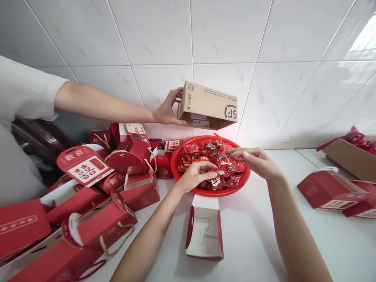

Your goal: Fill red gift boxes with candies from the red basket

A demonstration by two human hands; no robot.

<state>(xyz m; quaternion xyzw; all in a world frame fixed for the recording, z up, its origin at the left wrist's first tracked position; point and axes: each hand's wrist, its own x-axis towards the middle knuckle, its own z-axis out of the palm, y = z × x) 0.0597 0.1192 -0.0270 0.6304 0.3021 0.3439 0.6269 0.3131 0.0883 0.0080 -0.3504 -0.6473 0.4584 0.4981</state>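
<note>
A round red plastic basket (210,192) holds many red-wrapped candies (216,150). My left hand (196,175) is over its near left part, thumb and fingers closed around the edge of a wrapped candy (219,174). At the basket's right side, my right hand (256,159) has its thumb and fingertips pinched at a red wrapper. An open red gift box (205,234) with a white inside stands just in front of the basket, with no candy visible in it. Another person's hand (169,109) holds a tilted brown carton (210,102) above the basket, its opening facing down.
Many red gift boxes (142,192) with rope handles crowd the left side of the white table (246,243). More red boxes (331,190) and a carton (352,156) with red items stand at the right. A tiled wall (223,31) rises behind.
</note>
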